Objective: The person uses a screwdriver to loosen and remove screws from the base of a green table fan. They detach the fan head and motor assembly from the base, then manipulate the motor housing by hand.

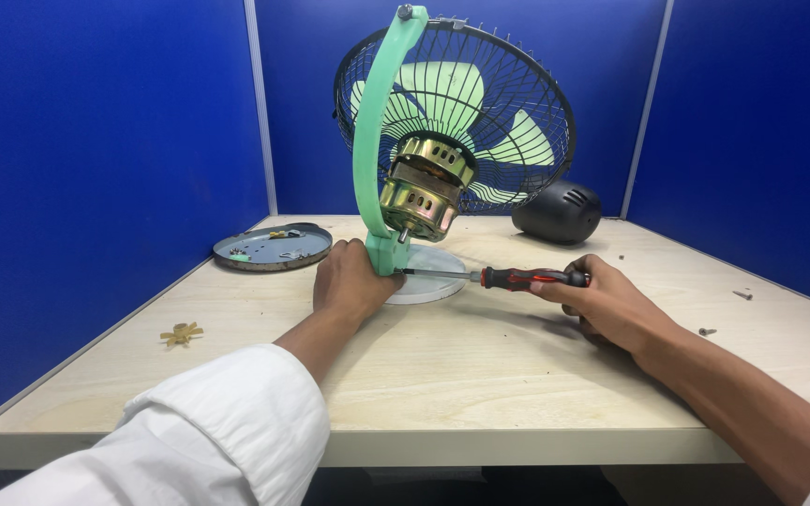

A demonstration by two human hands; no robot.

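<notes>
Reaching out from the near edge of the pale wooden table (442,375), the person's two arms stretch toward a small green fan (424,159) standing mid-table. The left hand (351,281), in a white sleeve (227,422), is wrapped around the foot of the fan's green upright bracket (372,141), fingers curled against it and holding it steady. The right hand (602,300) is closed around the red-and-black handle of a screwdriver (503,277), which lies nearly level; its thin metal shaft points left and its tip meets the base of the bracket just beside the left hand. Under that spot sits the fan's round white base (433,281). Above it, the bare brass-coloured motor (424,183) hangs on the bracket, with the black wire grille (499,103) and pale green blades behind. Two loose screws (724,314) lie on the table to the right, and a small yellowish piece (180,334) lies near the left edge. Farther back, a round grey plate (274,248) holding small parts rests to the left, and a black domed motor cover (558,212) sits at the right, against the blue partition walls (96,141).
</notes>
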